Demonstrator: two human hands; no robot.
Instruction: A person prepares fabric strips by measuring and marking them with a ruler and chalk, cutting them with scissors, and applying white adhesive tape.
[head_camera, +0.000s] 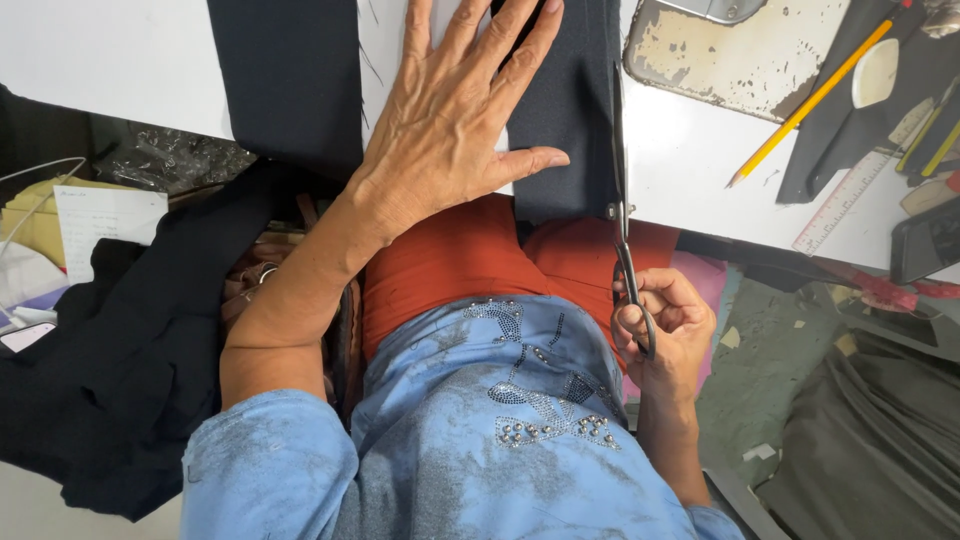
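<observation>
My left hand (450, 120) lies flat, fingers spread, pressing a strip of dark fabric (570, 120) against the white table (700, 170). My right hand (665, 320) sits below the table edge, fingers through the handles of black scissors (620, 190). The scissor blades point away from me and run along the right edge of the dark strip. A second, wider dark fabric piece (290, 80) lies to the left of my left hand.
A yellow pencil (810, 100), a ruler (850, 205), a worn metal plate (740, 50) and a dark phone (925, 240) sit on the table's right side. A heap of black cloth (120, 380) hangs at my left. Grey cloth (880, 440) lies lower right.
</observation>
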